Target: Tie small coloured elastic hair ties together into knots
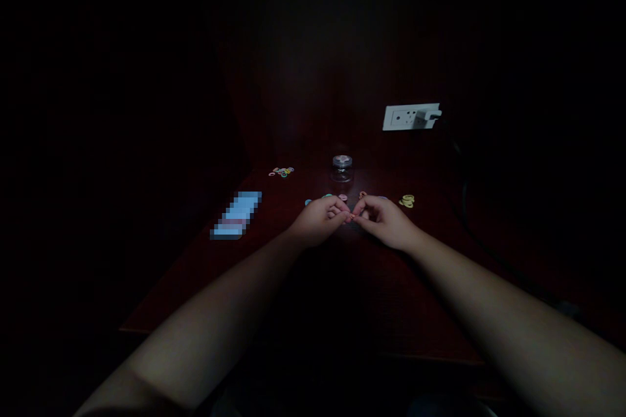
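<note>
My left hand [320,218] and my right hand [386,220] meet over the middle of the dark red table, both closed in a pinch. Between their fingertips is a small orange hair tie [352,216], mostly covered by the fingers. Just beyond the hands lie more ring-shaped hair ties: a blue one [308,202], a green one [327,196], pink ones [343,198], orange ones [362,195] and a purple one [383,198], some partly hidden. A cluster of yellow hair ties [407,201] rests to the right of my right hand.
Behind the hands stands a clear lidded jar [342,169]. A mixed pile of hair ties [282,172] lies at the back left. A blurred-out phone-like rectangle [237,215] is on the left. A wall socket [411,116] holds a plug, with a dark cable [464,205] running down the right.
</note>
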A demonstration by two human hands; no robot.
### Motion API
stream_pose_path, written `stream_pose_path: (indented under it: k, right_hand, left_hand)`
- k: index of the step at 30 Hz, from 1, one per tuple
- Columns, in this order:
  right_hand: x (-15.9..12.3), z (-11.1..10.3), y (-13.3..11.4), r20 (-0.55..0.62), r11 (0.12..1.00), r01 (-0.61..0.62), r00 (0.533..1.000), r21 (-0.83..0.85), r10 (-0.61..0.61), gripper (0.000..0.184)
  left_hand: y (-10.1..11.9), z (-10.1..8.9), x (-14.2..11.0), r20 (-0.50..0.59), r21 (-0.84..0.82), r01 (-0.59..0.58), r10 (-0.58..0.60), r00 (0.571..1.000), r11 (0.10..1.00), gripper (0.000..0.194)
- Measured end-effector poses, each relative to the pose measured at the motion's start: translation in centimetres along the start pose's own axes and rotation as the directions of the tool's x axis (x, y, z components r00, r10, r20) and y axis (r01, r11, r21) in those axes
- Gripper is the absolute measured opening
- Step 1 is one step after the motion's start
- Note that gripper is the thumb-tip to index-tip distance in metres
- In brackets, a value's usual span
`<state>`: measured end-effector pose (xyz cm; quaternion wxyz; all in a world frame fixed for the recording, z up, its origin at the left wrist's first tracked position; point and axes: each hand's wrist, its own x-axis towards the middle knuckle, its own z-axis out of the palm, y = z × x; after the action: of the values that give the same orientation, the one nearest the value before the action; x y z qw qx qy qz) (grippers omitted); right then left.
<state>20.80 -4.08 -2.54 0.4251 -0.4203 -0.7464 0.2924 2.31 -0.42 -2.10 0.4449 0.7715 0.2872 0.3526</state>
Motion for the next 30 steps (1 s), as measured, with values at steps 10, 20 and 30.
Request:
stream_pose_path:
  k: [10, 20, 30]
  right_hand:
    - [-0.08, -0.21, -0.73, -0.005, 0.998, 0.048, 0.999, -0.040, -0.048, 0.009]
    - [-0.01, -0.38, -0.38, -0.015, 0.994, 0.093, 0.995, -0.059, -0.094, 0.009]
    - [-0.07, -0.16, -0.40, 0.075, 0.991, -0.089, 0.994, 0.096, 0.082, 0.018]
  left_hand:
    - [0.59, -0.11, -0.05, 0.012, 0.104, -0.032, 0.030, 0.999, 0.994, 0.012]
    - [0.13, 0.02, 0.19, 0.107, 0.069, -0.059, 0.052, 0.993, 0.996, 0.015]
    - [0.12, -0.15, 0.09, 0.030, 0.005, -0.092, 0.091, 0.995, 0.996, 0.016]
